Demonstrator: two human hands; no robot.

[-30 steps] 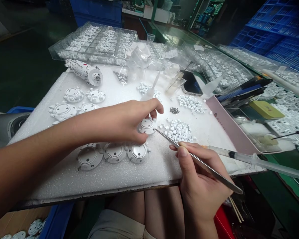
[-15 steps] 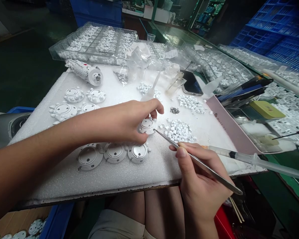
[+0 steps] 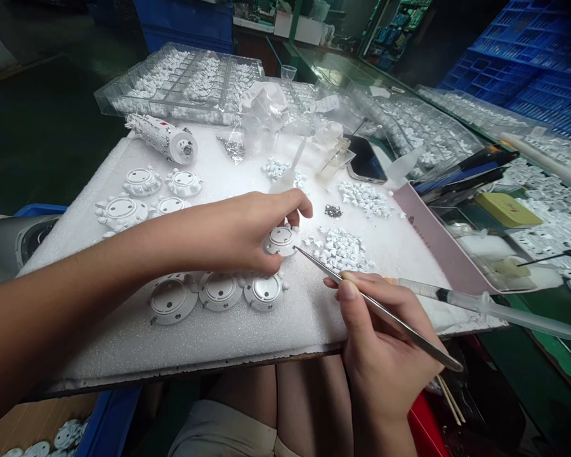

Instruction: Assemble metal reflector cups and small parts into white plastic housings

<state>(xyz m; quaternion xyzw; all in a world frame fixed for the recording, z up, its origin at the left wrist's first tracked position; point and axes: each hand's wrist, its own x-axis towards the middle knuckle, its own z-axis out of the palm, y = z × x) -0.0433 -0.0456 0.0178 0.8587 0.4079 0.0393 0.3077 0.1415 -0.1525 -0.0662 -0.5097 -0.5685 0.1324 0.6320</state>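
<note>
My left hand (image 3: 261, 222) reaches across the foam board and grips a small white round disc part (image 3: 282, 237) by its edge, thumb at the near side and fingers curled behind. Metal tweezers (image 3: 375, 306) are pinched in my right hand (image 3: 385, 343), their tip at the right rim of that disc. A clear syringe (image 3: 461, 301) runs out to the right from behind my right hand; whether the fingers grip it is hidden. Just below my left hand sit a few similar white discs (image 3: 219, 289). Beside the tweezers lies a pile of small white pieces (image 3: 342, 249).
More discs (image 3: 122, 211) and a white cylinder model (image 3: 162, 138) stand on the foam board (image 3: 204, 349) at left. Compartment trays (image 3: 171, 105) line the back, near a phone (image 3: 365, 158). A pink-sided box (image 3: 433, 244) borders the right, and tiny dark bits (image 3: 333, 211) lie mid-board.
Almost nothing differs. Both hands, the disc and the tweezers keep their places; the view has shifted very slightly.
</note>
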